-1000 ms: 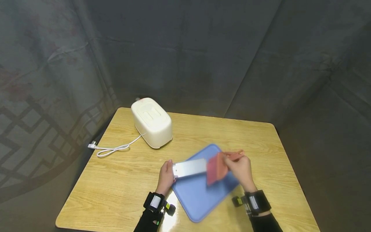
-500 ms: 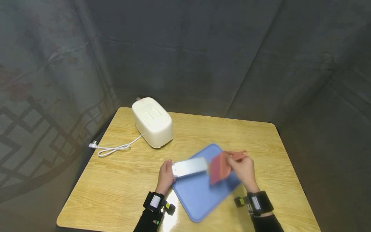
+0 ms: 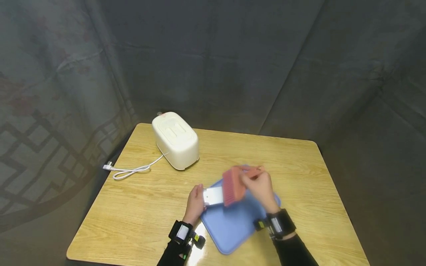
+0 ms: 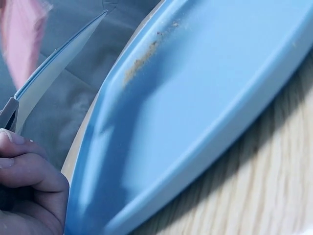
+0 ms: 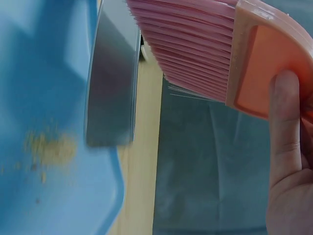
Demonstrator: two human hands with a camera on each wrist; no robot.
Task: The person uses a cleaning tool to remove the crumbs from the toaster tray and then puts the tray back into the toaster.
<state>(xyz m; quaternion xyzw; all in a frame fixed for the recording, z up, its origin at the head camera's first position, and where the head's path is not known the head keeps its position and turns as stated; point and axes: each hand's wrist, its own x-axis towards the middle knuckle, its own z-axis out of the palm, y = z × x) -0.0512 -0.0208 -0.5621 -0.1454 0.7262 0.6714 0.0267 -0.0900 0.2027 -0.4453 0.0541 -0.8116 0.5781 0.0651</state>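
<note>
In the head view my left hand [image 3: 194, 203] grips the near-left end of a flat metal crumb tray [image 3: 213, 196], held above a blue tray [image 3: 229, 229]. My right hand [image 3: 259, 186] pinches an orange brush [image 5: 266, 63], its thumb along the flat face. The brush's pink bristles [image 5: 190, 41] overlap the crumb tray's far end in the head view; whether they touch it is unclear. Tan crumbs [image 5: 51, 147] lie in a small heap on the blue tray, seen also in the left wrist view as a crumb streak [image 4: 142, 61].
Toward the back left of the wooden table [image 3: 283, 159] stands a cream toaster-like appliance [image 3: 176, 140]. Its white cord [image 3: 133, 170] lies looped, with the plug [image 3: 108, 167] at the table's left edge. Grey cloth [image 3: 206, 66] hangs behind.
The brush first shifted a little to the right, then swept left, so its bristles now cover the crumb tray's far part. My left hand and the crumb tray moved slightly right.
</note>
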